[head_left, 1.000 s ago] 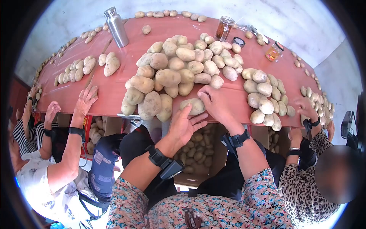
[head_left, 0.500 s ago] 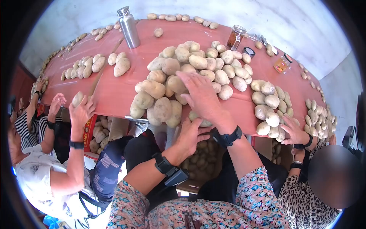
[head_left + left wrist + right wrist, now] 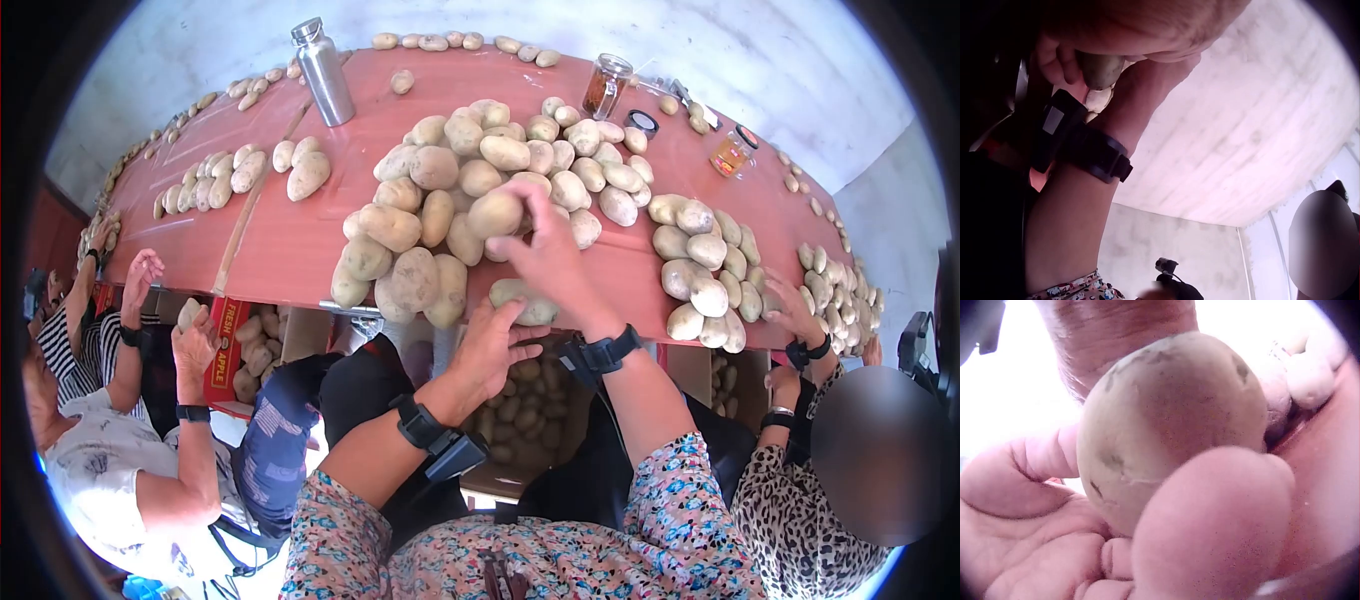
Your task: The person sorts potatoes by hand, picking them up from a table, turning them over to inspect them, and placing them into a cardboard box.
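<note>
In the head view my right hand (image 3: 553, 262) pinches a potato (image 3: 495, 214) over the right side of a large potato pile (image 3: 413, 280). The right wrist view shows that potato (image 3: 1172, 419) large, between thumb and fingers. My left hand (image 3: 487, 350) is at the table's front edge, its fingers spread and relaxed against another potato (image 3: 524, 303). In the left wrist view a greenish potato (image 3: 1102, 70) shows beneath the left hand (image 3: 1141, 28), whose fingers are partly dark.
On the red table (image 3: 330, 225) stand a steel bottle (image 3: 324, 75), two jars (image 3: 606, 88) and a smaller potato group (image 3: 705, 265) at the right. Boxes of potatoes (image 3: 520, 420) sit below. People work at both sides, the left one holding a potato (image 3: 189, 314).
My right hand moved from the potato at the edge to the pile and now holds a potato lifted from it. My left hand stays by the edge potato. The left neighbour's hand has lowered.
</note>
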Motion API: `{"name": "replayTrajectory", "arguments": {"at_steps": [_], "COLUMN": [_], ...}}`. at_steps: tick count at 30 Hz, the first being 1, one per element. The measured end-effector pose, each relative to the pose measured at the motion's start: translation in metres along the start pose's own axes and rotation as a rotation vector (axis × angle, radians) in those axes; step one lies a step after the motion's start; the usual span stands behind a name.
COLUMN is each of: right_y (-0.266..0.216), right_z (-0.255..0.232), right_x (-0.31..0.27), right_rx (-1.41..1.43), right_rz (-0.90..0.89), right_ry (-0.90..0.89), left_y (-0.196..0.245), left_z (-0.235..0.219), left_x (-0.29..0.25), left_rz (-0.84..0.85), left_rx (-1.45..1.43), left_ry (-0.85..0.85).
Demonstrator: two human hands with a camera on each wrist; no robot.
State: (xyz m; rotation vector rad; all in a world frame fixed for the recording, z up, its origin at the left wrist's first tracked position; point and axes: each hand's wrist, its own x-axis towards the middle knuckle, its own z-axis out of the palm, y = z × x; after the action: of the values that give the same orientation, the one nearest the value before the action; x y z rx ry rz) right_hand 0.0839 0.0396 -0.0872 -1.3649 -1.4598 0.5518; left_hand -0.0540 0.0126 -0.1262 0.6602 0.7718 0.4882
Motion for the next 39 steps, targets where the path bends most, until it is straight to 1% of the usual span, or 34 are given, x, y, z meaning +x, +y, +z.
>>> {"name": "replayTrajectory", "arguments": {"at_steps": [1, 3, 4, 6, 7, 10, 11, 12, 14, 15, 16, 18, 19, 20, 21, 22, 24, 25, 26, 28, 29, 31, 32, 34, 35, 37, 38, 39], "right_y": [0.003, 0.009, 0.012, 0.016, 0.018, 0.02, 0.02, 0.022, 0.025, 0.022, 0.018, 0.012, 0.01, 0.011, 0.015, 0.016, 0.015, 0.016, 0.014, 0.009, 0.012, 0.016, 0.016, 0.007, 0.011, 0.025, 0.03, 0.031], "right_z": [-0.004, -0.015, -0.023, -0.037, -0.044, -0.055, -0.055, -0.055, -0.055, -0.054, -0.055, -0.057, -0.056, -0.055, -0.058, -0.06, -0.063, -0.061, -0.062, -0.064, -0.065, -0.065, -0.066, -0.066, -0.065, -0.061, -0.06, -0.06], "right_x": [0.0, 0.001, -0.001, -0.006, -0.009, -0.02, -0.024, -0.029, -0.035, -0.039, -0.042, -0.047, -0.051, -0.054, -0.055, -0.057, -0.061, -0.063, -0.065, -0.066, -0.066, -0.065, -0.066, -0.067, -0.07, -0.074, -0.076, -0.079], "right_rx": [-0.001, 0.446, 0.443, 0.918, 0.916, 1.012, 0.913, 0.918, 0.57, 0.466, 0.469, 0.195, 0.153, 0.114, 0.091, 0.1, -0.005, -0.045, -0.042, -0.038, -0.036, -0.075, -0.074, -0.104, -0.103, -0.139, -0.139, -0.087], "right_rz": [0.001, 0.081, 0.084, 0.304, 0.307, 0.428, 0.519, 0.53, 0.59, 0.599, 0.608, 0.603, 0.596, 0.596, 0.618, 0.639, 0.627, 0.62, 0.623, 0.667, 0.668, 0.629, 0.63, 0.622, 0.624, 0.473, 0.469, 0.452], "right_ry": [-0.001, 0.168, 0.17, 0.262, 0.269, 0.174, 0.178, 0.188, 0.088, 0.077, 0.081, -0.02, -0.009, -0.001, -0.063, -0.065, -0.125, -0.107, -0.107, -0.135, -0.135, -0.133, -0.132, -0.153, -0.15, -0.155, -0.151, -0.165], "left_y": [0.001, 0.002, 0.003, 0.004, 0.004, 0.005, 0.005, 0.005, 0.008, 0.009, 0.01, 0.01, 0.009, 0.01, 0.009, 0.01, 0.01, 0.011, 0.011, 0.012, 0.012, 0.01, 0.006, -0.002, -0.006, -0.005, -0.003, -0.001], "left_z": [0.0, -0.001, -0.002, -0.004, -0.006, -0.01, -0.012, -0.012, -0.011, -0.01, -0.01, -0.009, -0.007, -0.008, -0.009, -0.009, -0.007, -0.005, -0.003, 0.003, 0.004, 0.004, -0.001, -0.009, -0.012, -0.008, -0.006, -0.004], "left_x": [0.0, 0.0, 0.0, 0.001, 0.002, 0.005, 0.006, 0.006, 0.006, 0.005, 0.004, 0.004, 0.004, 0.004, 0.004, 0.004, 0.002, 0.002, 0.001, 0.001, 0.003, 0.009, 0.016, 0.025, 0.028, 0.025, 0.022, 0.017], "left_rz": [-0.004, -0.01, -0.015, -0.026, -0.032, -0.042, -0.039, -0.053, 0.01, 0.021, 0.011, 0.013, 0.013, 0.011, 0.005, 0.005, -0.008, -0.001, -0.005, 0.058, 0.057, 0.23, 0.228, 0.595, 0.595, 0.828, 0.834, 0.956], "left_rx": [-0.01, -0.021, -0.026, -0.029, -0.047, -0.062, -0.06, -0.057, 0.047, 0.073, 0.074, 0.143, 0.156, 0.187, 0.212, 0.237, 0.263, 0.288, 0.29, 0.342, 0.343, 0.48, 0.481, 1.009, 1.011, 1.155, 1.157, 1.294], "left_ry": [0.0, -0.003, -0.014, -0.03, -0.041, -0.065, -0.076, -0.073, -0.03, -0.04, -0.039, -0.043, -0.04, -0.078, -0.101, -0.127, -0.128, -0.139, -0.138, -0.044, -0.043, 0.051, 0.05, 0.205, 0.202, 0.319, 0.318, 0.336]}}
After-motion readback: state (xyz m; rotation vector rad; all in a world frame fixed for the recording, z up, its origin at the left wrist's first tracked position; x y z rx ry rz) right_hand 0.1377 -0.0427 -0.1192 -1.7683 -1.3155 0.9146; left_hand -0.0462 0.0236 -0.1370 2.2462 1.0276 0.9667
